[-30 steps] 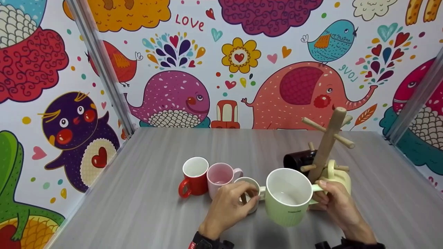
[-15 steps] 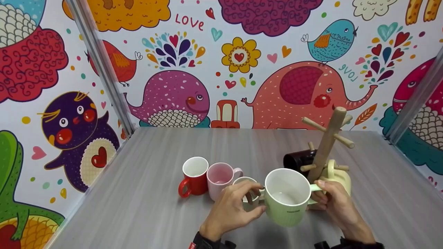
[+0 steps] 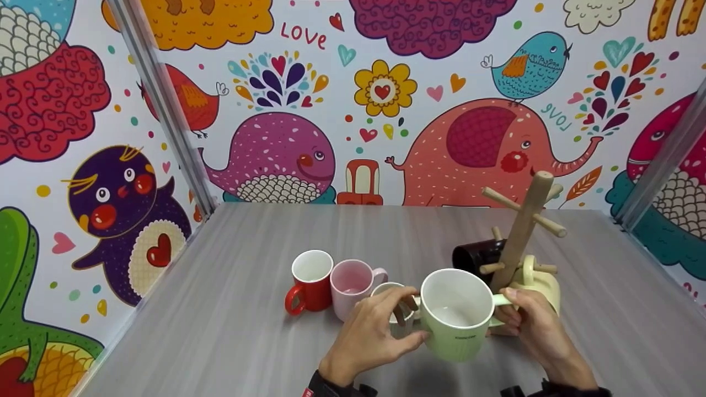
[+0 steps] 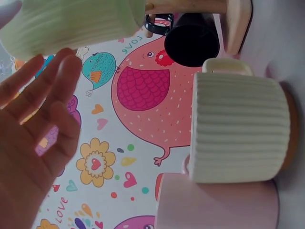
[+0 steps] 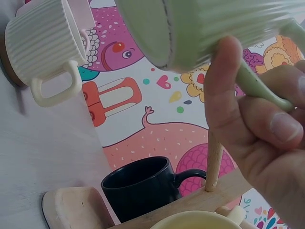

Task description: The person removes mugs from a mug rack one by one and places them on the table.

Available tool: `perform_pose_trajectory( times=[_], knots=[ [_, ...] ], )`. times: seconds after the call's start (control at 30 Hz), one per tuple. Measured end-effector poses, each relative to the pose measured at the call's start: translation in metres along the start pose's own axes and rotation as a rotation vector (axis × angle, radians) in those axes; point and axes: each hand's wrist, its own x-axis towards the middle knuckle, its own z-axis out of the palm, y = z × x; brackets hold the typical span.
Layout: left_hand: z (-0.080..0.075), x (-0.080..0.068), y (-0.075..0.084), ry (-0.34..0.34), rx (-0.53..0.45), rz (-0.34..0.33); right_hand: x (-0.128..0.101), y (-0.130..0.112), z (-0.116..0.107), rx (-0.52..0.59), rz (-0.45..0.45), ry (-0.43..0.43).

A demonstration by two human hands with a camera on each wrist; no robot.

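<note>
My right hand [image 3: 538,325] grips the handle of a light green ribbed mug [image 3: 458,328], held upright above the table. My left hand [image 3: 367,339] reaches to the mug's left side, thumb and fingers spread, with the fingertips right at its wall. Behind that hand a cream ribbed mug [image 4: 238,129] stands on the table, partly hidden in the head view. To the right, a wooden mug tree [image 3: 521,237] carries a black mug [image 5: 138,186] and a pale yellow mug [image 3: 543,284]. The green mug and right hand hide the tree's base in the head view.
Left of the cream mug, a pink mug [image 3: 346,300] and a red mug [image 3: 315,286] stand side by side on the grey table [image 3: 231,309]. Printed panels [image 3: 375,82] close off the back and sides. Bare upper pegs [image 3: 549,225] stick out from the tree.
My left thumb and fingers have spread apart and come to the green mug's side. The mug has shifted slightly left in my right hand's grip.
</note>
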Motion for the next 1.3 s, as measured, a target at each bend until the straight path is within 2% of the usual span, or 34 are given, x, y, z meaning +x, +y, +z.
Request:
perform_pose_trajectory(
  times=[0.37,0.57,0.83,1.0,1.1,1.3],
  knots=[
    [0.002,-0.001,0.002,-0.055,0.042,-0.033,0.001,0.0,0.003,-0.016,0.033,0.019],
    [0.003,-0.001,0.003,-0.086,0.027,-0.067,0.002,0.0,0.006,-0.017,0.024,0.027],
    [0.004,-0.002,0.005,-0.089,0.04,-0.092,0.002,0.0,0.01,-0.048,0.075,0.093],
    [0.004,-0.002,0.006,-0.113,0.02,-0.127,0.004,0.003,0.011,-0.03,0.037,0.058],
    [0.004,-0.002,0.007,-0.124,-0.002,-0.15,0.005,0.004,0.012,-0.031,0.036,0.067],
    [0.007,-0.002,0.006,-0.107,-0.018,-0.124,0.007,0.002,0.019,-0.068,0.07,0.134]
  ],
)
